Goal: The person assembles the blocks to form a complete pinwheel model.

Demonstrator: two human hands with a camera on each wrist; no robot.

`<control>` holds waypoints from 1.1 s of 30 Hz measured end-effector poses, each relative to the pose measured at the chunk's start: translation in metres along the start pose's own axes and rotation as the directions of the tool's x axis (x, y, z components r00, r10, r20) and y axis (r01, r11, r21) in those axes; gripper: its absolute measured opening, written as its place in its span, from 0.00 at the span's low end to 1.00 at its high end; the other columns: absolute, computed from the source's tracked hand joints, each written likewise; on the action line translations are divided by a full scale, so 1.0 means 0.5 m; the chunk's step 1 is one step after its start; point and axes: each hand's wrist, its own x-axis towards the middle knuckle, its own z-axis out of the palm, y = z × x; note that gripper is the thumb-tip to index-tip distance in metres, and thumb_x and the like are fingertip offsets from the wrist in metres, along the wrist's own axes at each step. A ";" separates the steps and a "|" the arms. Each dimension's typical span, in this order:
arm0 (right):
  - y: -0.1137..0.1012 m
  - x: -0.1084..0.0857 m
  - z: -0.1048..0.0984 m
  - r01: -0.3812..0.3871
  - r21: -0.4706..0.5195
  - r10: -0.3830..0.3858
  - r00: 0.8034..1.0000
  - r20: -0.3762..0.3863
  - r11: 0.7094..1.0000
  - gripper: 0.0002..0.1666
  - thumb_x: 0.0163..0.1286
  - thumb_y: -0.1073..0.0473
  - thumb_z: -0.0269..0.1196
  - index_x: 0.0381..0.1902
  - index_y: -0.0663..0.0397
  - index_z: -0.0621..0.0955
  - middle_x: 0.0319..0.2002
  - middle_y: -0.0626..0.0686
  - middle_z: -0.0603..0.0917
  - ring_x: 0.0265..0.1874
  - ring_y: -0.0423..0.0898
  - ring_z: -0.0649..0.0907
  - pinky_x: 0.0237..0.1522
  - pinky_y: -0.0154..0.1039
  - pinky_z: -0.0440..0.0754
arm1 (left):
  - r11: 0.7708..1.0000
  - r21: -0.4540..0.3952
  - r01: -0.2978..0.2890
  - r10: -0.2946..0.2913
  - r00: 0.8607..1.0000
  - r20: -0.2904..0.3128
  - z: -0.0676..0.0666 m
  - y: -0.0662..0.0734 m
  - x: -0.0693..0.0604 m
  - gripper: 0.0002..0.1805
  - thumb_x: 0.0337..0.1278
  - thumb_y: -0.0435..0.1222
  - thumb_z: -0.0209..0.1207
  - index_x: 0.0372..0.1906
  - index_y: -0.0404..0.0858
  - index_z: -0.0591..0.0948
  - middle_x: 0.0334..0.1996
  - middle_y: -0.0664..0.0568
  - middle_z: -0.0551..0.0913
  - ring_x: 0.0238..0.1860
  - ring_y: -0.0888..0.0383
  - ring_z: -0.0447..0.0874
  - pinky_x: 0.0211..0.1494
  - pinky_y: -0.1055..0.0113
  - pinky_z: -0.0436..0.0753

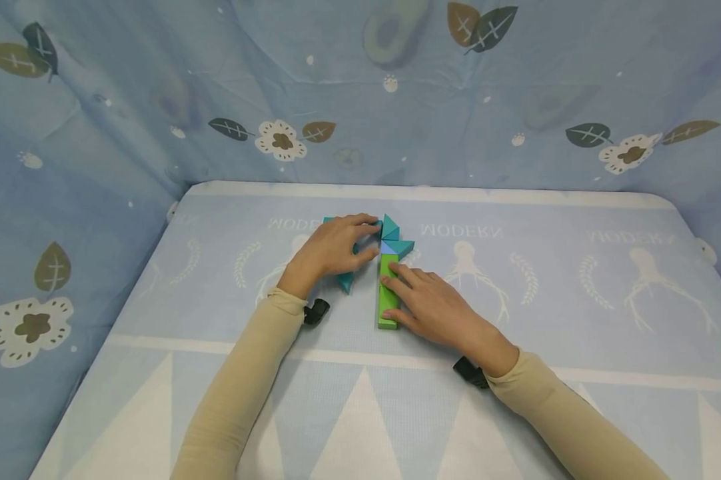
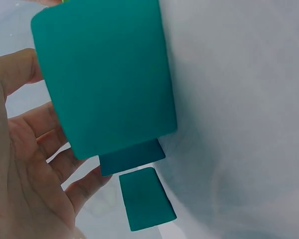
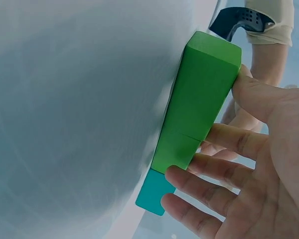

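Observation:
Two green blocks [image 1: 387,303] [image 3: 197,89] lie end to end in a column. My right hand [image 1: 438,310] [image 3: 259,164] rests along their right side, fingertips touching them, fingers extended. Beyond the column's far end are a light blue triangle [image 1: 387,247] and teal triangular pieces [image 1: 390,229]. My left hand [image 1: 338,245] [image 2: 32,154] is over other teal pieces [image 1: 345,283] left of the column, fingers spread and loosely bent. A large teal face [image 2: 104,79] covers part of those fingers in the left wrist view, so contact there is unclear.
Patterned pale blue cloth [image 1: 576,313] covers the table, and a floral blue curtain [image 1: 456,120] stands behind and at the left. Dark wrist devices [image 1: 316,312] sit under both forearms. Two smaller teal faces [image 2: 147,199] appear below the large one in the left wrist view.

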 end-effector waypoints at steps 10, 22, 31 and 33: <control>0.000 0.000 -0.002 -0.003 0.003 0.003 1.000 0.007 1.000 0.35 0.70 0.40 0.60 0.66 0.55 0.74 0.69 0.59 0.69 0.65 0.57 0.74 0.61 0.54 0.75 | 0.999 0.039 0.001 -0.001 1.000 -0.012 0.004 0.008 0.003 0.30 0.68 0.52 0.54 0.70 0.42 0.71 0.72 0.50 0.66 0.69 0.48 0.69 0.71 0.52 0.68; -0.003 0.001 -0.008 -0.007 0.017 0.007 1.000 0.006 1.000 0.36 0.69 0.41 0.61 0.67 0.56 0.73 0.69 0.59 0.69 0.64 0.57 0.74 0.59 0.55 0.76 | 0.997 0.082 0.016 -0.016 1.000 -0.001 -0.001 0.013 0.004 0.31 0.70 0.52 0.51 0.70 0.40 0.70 0.72 0.48 0.67 0.70 0.48 0.68 0.71 0.51 0.68; -0.007 0.004 -0.020 -0.023 0.026 0.022 0.999 0.030 0.999 0.36 0.70 0.41 0.60 0.68 0.56 0.73 0.70 0.60 0.68 0.65 0.57 0.73 0.60 0.55 0.75 | 0.995 0.099 0.010 -0.010 1.000 -0.004 -0.010 0.013 0.006 0.27 0.73 0.49 0.48 0.70 0.43 0.71 0.72 0.50 0.66 0.73 0.51 0.62 0.73 0.50 0.64; -0.007 0.004 -0.020 -0.021 0.026 0.020 0.999 0.029 0.999 0.36 0.70 0.41 0.60 0.68 0.55 0.73 0.70 0.59 0.68 0.65 0.57 0.74 0.60 0.55 0.75 | 0.997 0.076 -0.019 0.019 1.000 0.004 -0.009 0.014 0.006 0.25 0.73 0.47 0.48 0.70 0.46 0.70 0.73 0.52 0.64 0.75 0.51 0.59 0.74 0.50 0.62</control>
